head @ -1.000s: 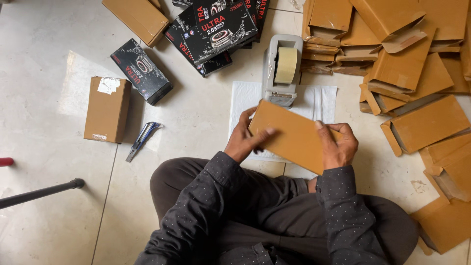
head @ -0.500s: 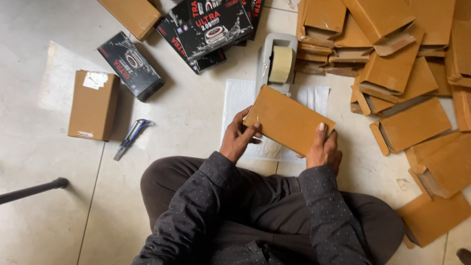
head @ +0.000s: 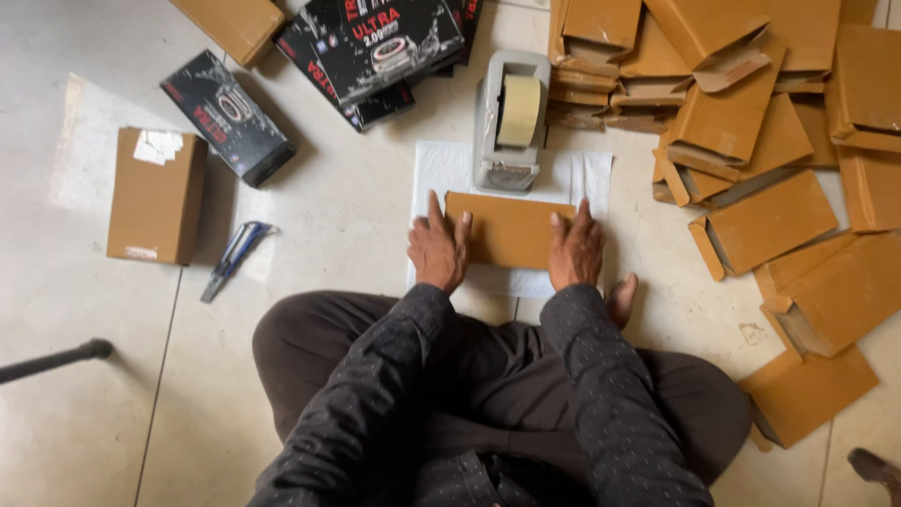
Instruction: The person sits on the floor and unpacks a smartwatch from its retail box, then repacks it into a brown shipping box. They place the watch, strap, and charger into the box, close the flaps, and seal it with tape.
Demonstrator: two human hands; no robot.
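Hands flat on brown cardboard box [head: 510, 230]: left hand [head: 438, 251] over its left end, right hand [head: 575, 249] over its right end, palms pressing, no closed grip. Box lies on white sheet [head: 441, 169] on floor, tape dispenser [head: 510, 122] just beyond fingertips. Likely light, stiff, crushable; best held by short ends.

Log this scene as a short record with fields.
left hand: flat on left end of brown box
right hand: flat on right end of box
box: lying on white sheet on floor
tape dispenser: just beyond box
right of box: pile of brown cartons
left: knife, sealed carton, black boxes
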